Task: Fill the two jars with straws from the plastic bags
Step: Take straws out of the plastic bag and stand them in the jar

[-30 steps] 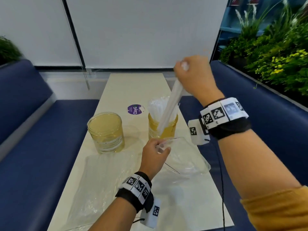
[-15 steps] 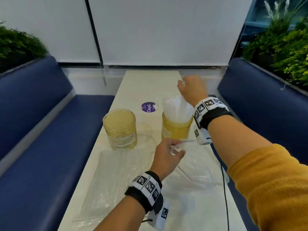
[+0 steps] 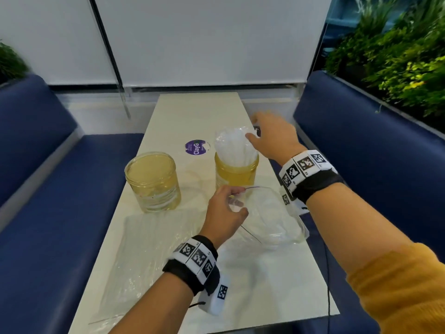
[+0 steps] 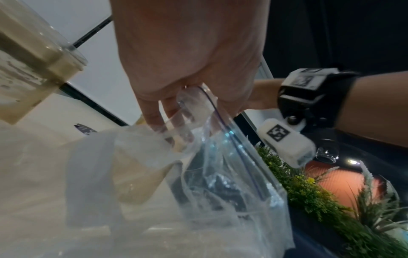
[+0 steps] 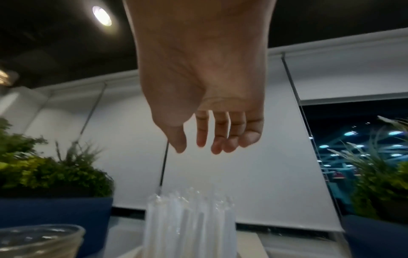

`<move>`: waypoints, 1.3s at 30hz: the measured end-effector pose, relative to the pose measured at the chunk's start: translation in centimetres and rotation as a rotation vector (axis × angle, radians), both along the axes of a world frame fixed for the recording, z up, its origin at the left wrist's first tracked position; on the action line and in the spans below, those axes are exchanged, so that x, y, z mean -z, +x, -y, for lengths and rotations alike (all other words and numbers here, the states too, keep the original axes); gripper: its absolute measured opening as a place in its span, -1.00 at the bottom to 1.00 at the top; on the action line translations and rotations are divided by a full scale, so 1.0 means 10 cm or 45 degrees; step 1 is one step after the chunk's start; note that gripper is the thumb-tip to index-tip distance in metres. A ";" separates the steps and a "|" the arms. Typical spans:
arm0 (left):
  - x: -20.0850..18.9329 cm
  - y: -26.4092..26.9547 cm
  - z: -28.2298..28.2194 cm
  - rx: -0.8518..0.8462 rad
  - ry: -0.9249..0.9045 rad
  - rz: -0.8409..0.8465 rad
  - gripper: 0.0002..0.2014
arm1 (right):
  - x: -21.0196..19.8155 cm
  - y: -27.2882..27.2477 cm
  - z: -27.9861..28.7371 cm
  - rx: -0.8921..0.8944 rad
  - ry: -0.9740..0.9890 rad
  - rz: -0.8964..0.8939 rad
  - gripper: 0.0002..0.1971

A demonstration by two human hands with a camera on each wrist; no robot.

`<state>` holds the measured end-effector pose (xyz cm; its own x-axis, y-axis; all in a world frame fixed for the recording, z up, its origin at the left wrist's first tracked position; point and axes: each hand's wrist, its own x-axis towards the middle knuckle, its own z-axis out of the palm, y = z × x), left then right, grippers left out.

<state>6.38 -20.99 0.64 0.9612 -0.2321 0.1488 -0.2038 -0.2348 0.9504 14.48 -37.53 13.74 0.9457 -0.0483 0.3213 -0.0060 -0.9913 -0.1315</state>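
Note:
Two yellowish glass jars stand on the table. The left jar (image 3: 153, 181) holds no straws. The right jar (image 3: 236, 173) is packed with clear wrapped straws (image 3: 234, 145), also seen from below as straws (image 5: 189, 220). My right hand (image 3: 269, 138) hovers just above and right of the straw tops, fingers loose and holding nothing; the right hand (image 5: 212, 143) shows relaxed fingers. My left hand (image 3: 228, 208) pinches the zip rim of a clear plastic bag (image 3: 269, 218) in front of the right jar. In the left wrist view the left hand (image 4: 189, 97) grips that bag (image 4: 220, 157).
A second flat plastic bag (image 3: 134, 261) lies on the pale table (image 3: 197, 112) near the front left. A purple round sticker (image 3: 195, 147) sits behind the jars. Blue benches (image 3: 60, 213) flank both sides, with plants (image 3: 397, 56) at the right.
My right hand lowered a bundle of straws into the right jar and let go; it now hovers open above them. The left hand kept holding the bag rim.

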 end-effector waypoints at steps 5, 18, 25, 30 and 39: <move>-0.08 -0.01 0.06 0.076 0.000 0.040 -0.38 | 0.15 -0.73 -0.12 0.030 0.342 -0.730 -0.70; -0.26 -0.20 0.22 0.206 0.028 0.141 -0.18 | 1.16 -1.20 -0.27 -0.064 -0.018 -1.160 -0.26; -0.27 -0.20 0.13 0.237 0.082 0.222 -0.16 | 1.26 -1.25 -0.38 -0.143 -0.357 -1.256 -0.68; -0.17 -0.21 0.09 0.342 0.247 0.241 -0.24 | 0.96 -1.27 -0.40 -0.133 -0.496 -1.160 -0.72; 0.01 -0.16 0.11 0.312 0.732 0.282 -0.23 | 0.13 -1.17 -0.40 -0.114 -0.780 -0.869 -0.76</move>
<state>4.76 -22.09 0.50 0.8314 -0.5416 0.1242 -0.4921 -0.6140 0.6171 2.81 -33.58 12.47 0.9316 0.0287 -0.3623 0.1908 -0.8870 0.4204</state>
